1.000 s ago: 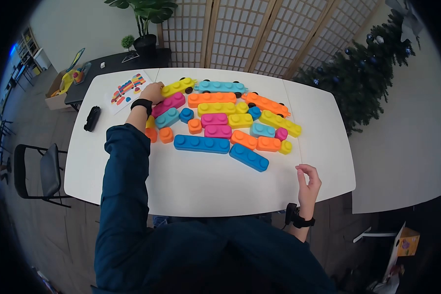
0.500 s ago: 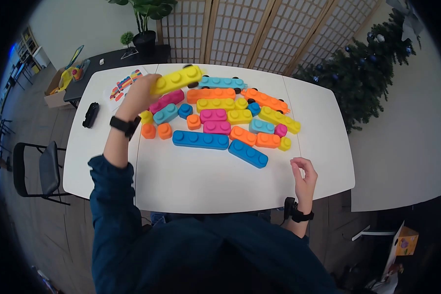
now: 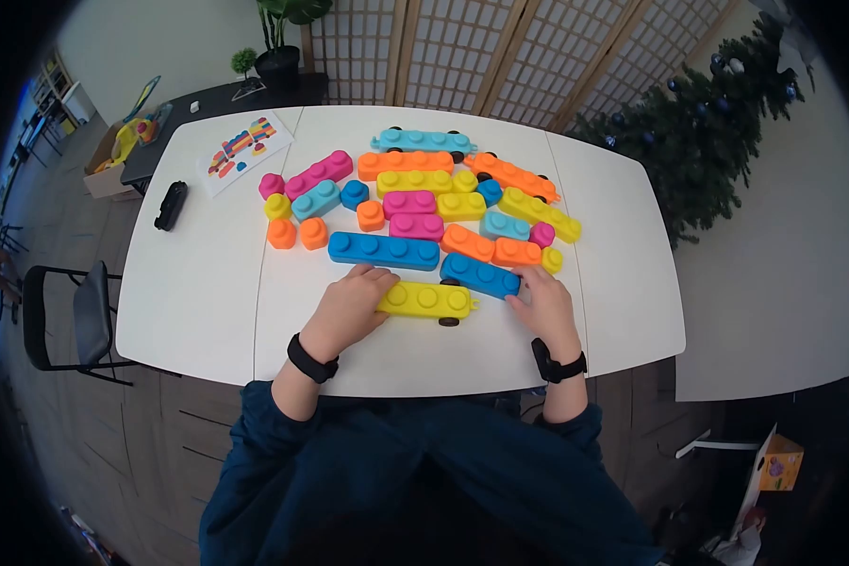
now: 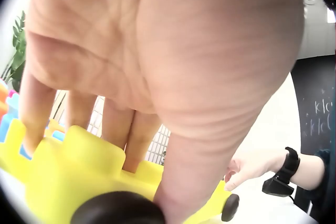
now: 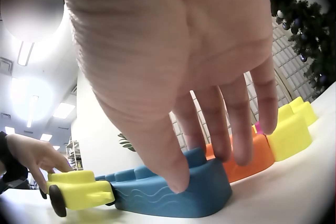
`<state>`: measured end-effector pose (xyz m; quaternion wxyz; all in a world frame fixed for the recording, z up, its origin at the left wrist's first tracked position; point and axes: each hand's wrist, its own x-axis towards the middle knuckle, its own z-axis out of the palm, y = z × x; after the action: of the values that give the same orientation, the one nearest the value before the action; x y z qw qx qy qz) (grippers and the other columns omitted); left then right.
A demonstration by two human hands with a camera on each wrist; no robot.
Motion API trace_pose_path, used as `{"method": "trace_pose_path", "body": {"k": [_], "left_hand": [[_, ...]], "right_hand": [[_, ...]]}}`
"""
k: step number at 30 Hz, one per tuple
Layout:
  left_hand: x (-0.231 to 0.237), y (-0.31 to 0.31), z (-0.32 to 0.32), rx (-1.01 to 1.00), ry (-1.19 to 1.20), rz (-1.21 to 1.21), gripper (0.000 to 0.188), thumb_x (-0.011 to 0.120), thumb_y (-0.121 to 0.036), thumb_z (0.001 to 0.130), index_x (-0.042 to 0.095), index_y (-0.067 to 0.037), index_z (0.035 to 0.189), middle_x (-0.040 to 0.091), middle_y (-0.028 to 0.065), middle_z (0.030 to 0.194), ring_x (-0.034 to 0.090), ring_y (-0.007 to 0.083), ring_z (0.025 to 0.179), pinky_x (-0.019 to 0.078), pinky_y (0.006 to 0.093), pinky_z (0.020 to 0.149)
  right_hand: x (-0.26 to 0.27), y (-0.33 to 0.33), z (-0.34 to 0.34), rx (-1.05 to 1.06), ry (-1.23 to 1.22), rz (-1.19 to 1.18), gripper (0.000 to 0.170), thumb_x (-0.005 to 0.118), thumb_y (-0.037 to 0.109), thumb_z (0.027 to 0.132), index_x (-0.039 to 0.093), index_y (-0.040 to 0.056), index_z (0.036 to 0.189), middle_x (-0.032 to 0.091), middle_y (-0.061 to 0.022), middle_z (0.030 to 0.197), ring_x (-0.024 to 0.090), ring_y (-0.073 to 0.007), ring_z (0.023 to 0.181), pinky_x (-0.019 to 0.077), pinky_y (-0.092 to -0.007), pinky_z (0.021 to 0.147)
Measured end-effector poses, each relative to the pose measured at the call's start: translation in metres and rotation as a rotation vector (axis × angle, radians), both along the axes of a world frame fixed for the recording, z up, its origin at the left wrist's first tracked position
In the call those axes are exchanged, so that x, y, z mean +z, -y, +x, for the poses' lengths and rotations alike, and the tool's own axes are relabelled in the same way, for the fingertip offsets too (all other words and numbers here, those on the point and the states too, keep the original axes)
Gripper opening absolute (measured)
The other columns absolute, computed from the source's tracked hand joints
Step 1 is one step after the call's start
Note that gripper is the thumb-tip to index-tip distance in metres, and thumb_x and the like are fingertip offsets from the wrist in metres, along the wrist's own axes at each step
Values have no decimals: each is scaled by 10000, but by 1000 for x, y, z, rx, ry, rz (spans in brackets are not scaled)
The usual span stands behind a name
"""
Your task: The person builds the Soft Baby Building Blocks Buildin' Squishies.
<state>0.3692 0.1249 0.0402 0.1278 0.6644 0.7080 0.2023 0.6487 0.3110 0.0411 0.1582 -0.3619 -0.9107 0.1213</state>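
My left hand point(image 3: 347, 309) grips the left end of a yellow wheeled toy block point(image 3: 428, 300) near the front of the table. In the left wrist view the thumb presses the near side of this yellow block point(image 4: 58, 182) by a black wheel, with the fingers over its far side. Just behind it lies a shorter blue block point(image 3: 479, 275). My right hand point(image 3: 549, 307) pinches that blue block's right end. The right wrist view has the thumb on the blue block's point(image 5: 173, 195) wavy side and fingers behind it, beside an orange block point(image 5: 249, 158).
A long blue block point(image 3: 384, 251) and rows of coloured blocks spread behind the hands. At the back are a light blue wheeled block point(image 3: 423, 141) and an orange wheeled one point(image 3: 517, 178). A picture sheet point(image 3: 245, 151) and a black case point(image 3: 171, 206) lie at left.
The left hand has lifted the yellow wheeled block from the back left and brought it to the front. My right hand has moved forward and left onto the shorter blue block.
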Motion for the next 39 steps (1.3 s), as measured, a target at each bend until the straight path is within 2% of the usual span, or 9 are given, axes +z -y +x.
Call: {"method": "trace_pose_path", "body": {"k": [7,10,12,15,20,23,25,35,39], "left_hand": [[-9,-2,10,30,13,-15,518,787,-82,746,647,-80,1244,685,81,1195,611,282,1188,575,407,917],[-15,-3,13,47,36,-9,508,779,-74,747,646,-82,1237,675,85,1212,601,294,1200,563,401,941],[-23,-3,16,53,11,42,525,796,-90,745,643,-83,1247,667,92,1223,595,301,1207,553,400,961],[-12,4,17,89,-41,136,581,837,-120,733,633,-85,1275,652,107,1246,581,315,1223,533,397,995],[2,18,0,148,57,81,623,882,-139,716,640,-73,1286,650,126,1254,586,329,1217,518,401,1014],[0,22,-5,119,202,0,544,866,-98,733,668,-54,1238,657,129,1242,616,342,1170,524,398,1003],[-1,23,-3,135,237,45,490,857,-84,746,684,-40,1203,662,130,1229,643,348,1116,536,397,986],[-5,21,-4,103,246,103,468,842,-106,765,672,-23,1192,649,147,1206,631,367,1091,530,412,963],[7,25,-35,133,247,207,444,820,-84,792,666,-24,1205,656,162,1228,631,381,1109,523,419,963]], "right_hand": [[-3,-2,2,-4,-20,46,423,840,117,725,669,77,1110,677,-113,1038,670,-324,958,542,-403,791],[8,14,-6,12,-118,177,397,841,112,741,670,70,1097,658,-119,1077,652,-321,1000,538,-395,810],[10,25,-10,76,-271,90,369,844,114,753,670,52,1073,641,-117,1097,637,-321,1028,536,-387,844],[3,37,-17,168,-308,-56,350,836,117,769,675,37,1070,646,-107,1091,638,-314,1036,537,-384,876],[-8,49,-31,233,-209,-81,324,791,98,815,681,36,1114,659,-107,1148,646,-310,1044,539,-385,891],[-14,48,-33,231,-202,-131,319,785,114,839,689,41,1134,673,-105,1168,657,-316,1063,546,-377,911],[-14,46,-35,255,-216,-108,301,773,97,833,681,43,1114,677,-80,1129,661,-296,1023,552,-372,858],[-8,48,-35,217,-203,-117,288,765,101,847,682,53,1119,677,-70,1127,674,-294,991,563,-367,823],[-7,47,-35,211,-184,-98,290,763,109,849,681,58,1122,677,-66,1125,674,-294,992,562,-367,822]]}}
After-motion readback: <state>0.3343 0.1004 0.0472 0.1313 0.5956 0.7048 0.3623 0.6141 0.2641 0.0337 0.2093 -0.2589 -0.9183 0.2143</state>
